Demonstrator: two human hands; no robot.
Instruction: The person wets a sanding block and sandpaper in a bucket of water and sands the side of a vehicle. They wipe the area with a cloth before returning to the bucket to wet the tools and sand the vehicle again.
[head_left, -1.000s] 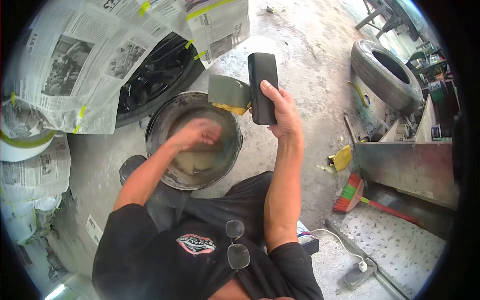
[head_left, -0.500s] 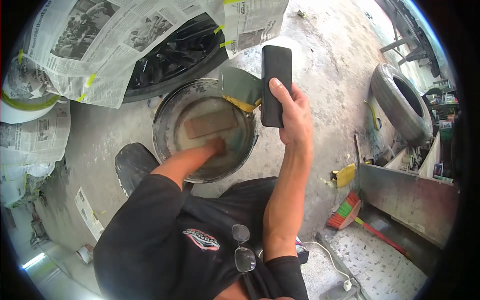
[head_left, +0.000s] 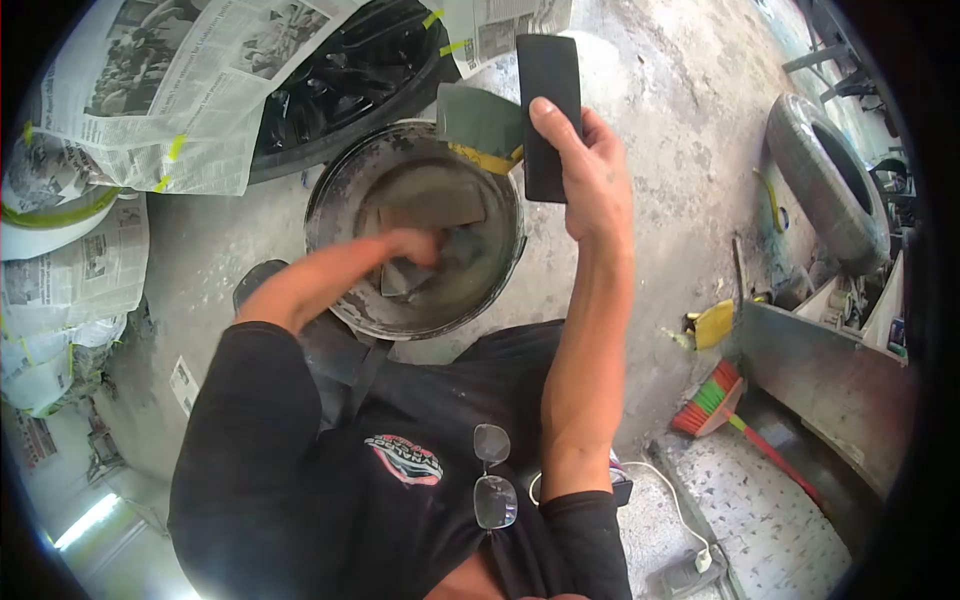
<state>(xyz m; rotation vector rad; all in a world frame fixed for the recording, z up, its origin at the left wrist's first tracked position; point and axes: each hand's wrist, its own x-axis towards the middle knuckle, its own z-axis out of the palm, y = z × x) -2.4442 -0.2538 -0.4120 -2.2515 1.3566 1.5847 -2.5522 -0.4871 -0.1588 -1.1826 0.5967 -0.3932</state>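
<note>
In my right hand is a long black rectangular block, thumb across its front. A curled grey-green sheet with a worn yellow edge, like sandpaper, sticks out from behind the block, overlapping the basin's far rim. My left hand is over the inside of a round, dirty black basin of murky water; its fingers are smeared by motion, and I cannot tell whether they hold anything. A brown brick-like block lies in the water beyond it. A grey flat piece shows just below the hand.
A black car part partly covered with taped newspaper stands beyond the basin. To the right are a tyre, a metal bin, a broom and a white cable across the floor.
My left hand has lifted from the water and moved slightly left, and the grey flat piece now shows below it. The right hand with block and sheet sits higher in view.
</note>
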